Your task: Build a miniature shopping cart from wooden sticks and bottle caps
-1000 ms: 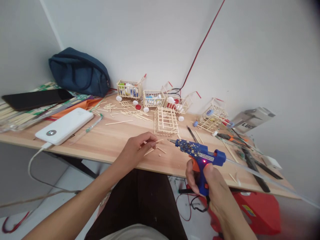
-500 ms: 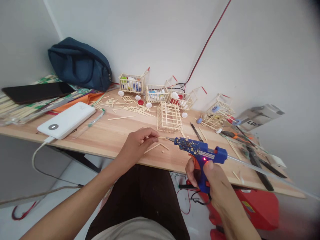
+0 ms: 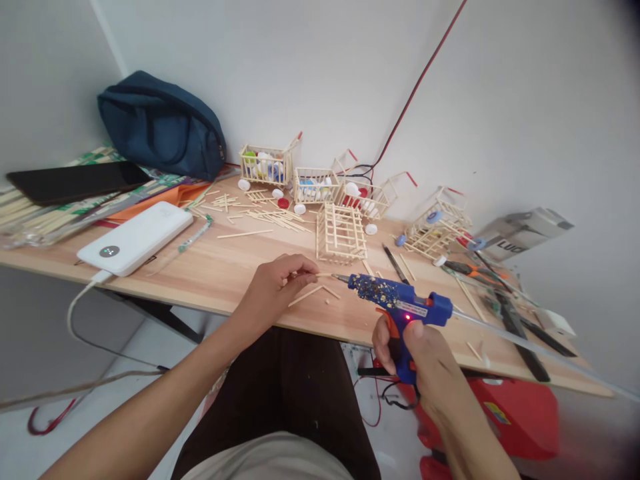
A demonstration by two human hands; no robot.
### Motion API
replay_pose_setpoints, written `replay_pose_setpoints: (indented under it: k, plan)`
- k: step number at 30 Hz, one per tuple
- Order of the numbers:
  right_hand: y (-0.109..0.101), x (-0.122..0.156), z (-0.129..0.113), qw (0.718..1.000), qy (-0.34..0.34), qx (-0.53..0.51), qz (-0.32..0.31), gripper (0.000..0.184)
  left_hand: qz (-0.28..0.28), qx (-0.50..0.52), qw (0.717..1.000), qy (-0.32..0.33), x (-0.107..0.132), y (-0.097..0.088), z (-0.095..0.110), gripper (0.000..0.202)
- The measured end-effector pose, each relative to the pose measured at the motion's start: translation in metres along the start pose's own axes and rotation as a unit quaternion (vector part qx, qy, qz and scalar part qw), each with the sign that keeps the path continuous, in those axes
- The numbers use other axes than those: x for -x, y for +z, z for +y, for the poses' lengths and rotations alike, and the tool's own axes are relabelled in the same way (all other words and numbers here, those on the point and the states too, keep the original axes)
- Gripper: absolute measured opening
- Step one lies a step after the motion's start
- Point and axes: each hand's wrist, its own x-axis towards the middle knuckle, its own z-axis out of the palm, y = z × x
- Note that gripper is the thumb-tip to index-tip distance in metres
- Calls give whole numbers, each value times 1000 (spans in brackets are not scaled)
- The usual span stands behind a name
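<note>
Between thumb and fingers, my left hand (image 3: 285, 283) pinches a short wooden stick (image 3: 324, 275) just above the table. My right hand (image 3: 417, 350) is wrapped round the handle of a blue hot glue gun (image 3: 395, 297), its red light lit. The metal nozzle meets or nearly meets the stick's free end; I cannot tell which. A clear glue stick (image 3: 500, 331) runs out of the gun's back. Below the nozzle lie two small sticks (image 3: 306, 297) at an angle. Behind the hands sits a basket-shaped frame of sticks (image 3: 341, 233).
Small stick-built carts (image 3: 267, 165) holding coloured caps stand along the wall. Loose sticks (image 3: 280, 219) lie in front of them. At left are a white power bank (image 3: 135, 237), a black phone (image 3: 77, 181) and a blue bag (image 3: 163, 127). Pliers (image 3: 475, 270) and a black pen (image 3: 395, 263) lie right.
Both hands hold nearly the same pose, with the stick and nozzle still end to end. The glue gun has shifted very slightly; the whole view has moved a little.
</note>
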Motion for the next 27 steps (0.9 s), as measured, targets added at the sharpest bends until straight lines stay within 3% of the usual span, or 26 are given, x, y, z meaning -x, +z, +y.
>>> replay_pose_setpoints:
  k: [27]
  plan:
    - [-8, -5, 20, 997, -50, -8, -65, 53, 19, 6, 1000, -13, 0, 1, -8, 8]
